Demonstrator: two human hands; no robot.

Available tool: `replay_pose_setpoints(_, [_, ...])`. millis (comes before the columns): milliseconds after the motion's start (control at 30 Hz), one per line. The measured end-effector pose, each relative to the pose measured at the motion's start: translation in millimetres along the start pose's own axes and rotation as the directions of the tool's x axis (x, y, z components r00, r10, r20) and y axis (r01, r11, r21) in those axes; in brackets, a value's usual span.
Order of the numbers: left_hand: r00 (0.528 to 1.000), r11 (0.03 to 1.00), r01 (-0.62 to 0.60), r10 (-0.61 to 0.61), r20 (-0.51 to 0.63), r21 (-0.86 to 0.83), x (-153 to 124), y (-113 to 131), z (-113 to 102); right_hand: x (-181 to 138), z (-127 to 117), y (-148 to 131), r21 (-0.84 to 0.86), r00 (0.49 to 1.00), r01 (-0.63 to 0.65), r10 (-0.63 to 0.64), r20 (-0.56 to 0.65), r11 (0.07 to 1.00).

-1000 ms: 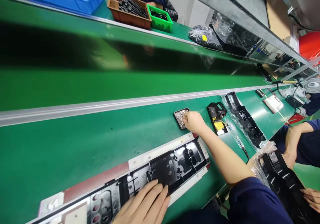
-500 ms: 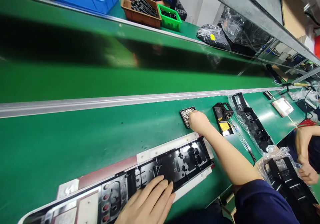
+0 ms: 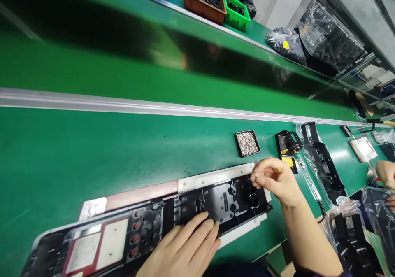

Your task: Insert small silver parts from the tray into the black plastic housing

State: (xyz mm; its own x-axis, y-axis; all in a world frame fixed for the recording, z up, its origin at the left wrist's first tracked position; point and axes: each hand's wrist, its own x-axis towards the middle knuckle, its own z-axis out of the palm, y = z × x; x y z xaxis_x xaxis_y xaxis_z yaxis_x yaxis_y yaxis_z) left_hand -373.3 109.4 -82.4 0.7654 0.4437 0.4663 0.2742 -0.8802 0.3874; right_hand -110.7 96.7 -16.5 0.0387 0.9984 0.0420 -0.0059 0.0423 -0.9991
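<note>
Your right hand (image 3: 274, 178), back from the screw tray (image 3: 247, 143), hovers pinched over the black panel's (image 3: 216, 203) right end, contents too small to tell | your left hand (image 3: 188, 248) lies flat, open, pinning the panel | tray uncovered behind on the green tabletop (image 3: 92, 153).
</note>
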Motion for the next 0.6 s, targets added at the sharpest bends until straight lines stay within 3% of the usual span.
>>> replay_pose_setpoints(167, [1.0,1.0,0.022,-0.022,0.012,-0.022,2,3,-4,-15,16,-6,0.219,0.994,0.055,-0.075,0.083,0.974])
replay_pose_setpoints(300, [1.0,1.0,0.007,-0.007,0.019,-0.01,4,4,-7,-16,20,-5,0.215,0.994,0.055,-0.073,0.079,0.975])
replay_pose_setpoints(433, [0.999,0.999,0.023,-0.023,0.031,-0.025,8,4,-6,-17,23,-12,-0.114,0.992,0.116,-0.109,0.065,0.987])
replay_pose_setpoints(533, [0.998,0.999,0.043,-0.042,0.042,-0.022,11,5,-6,-17,25,-15,-0.411,0.991,0.127,-0.099,0.089,0.903])
replay_pose_setpoints(600, [0.997,0.998,0.06,-0.06,0.039,-0.014,11,6,-7,-17,25,-14,-0.519,0.989,0.129,-0.07,0.132,0.845])
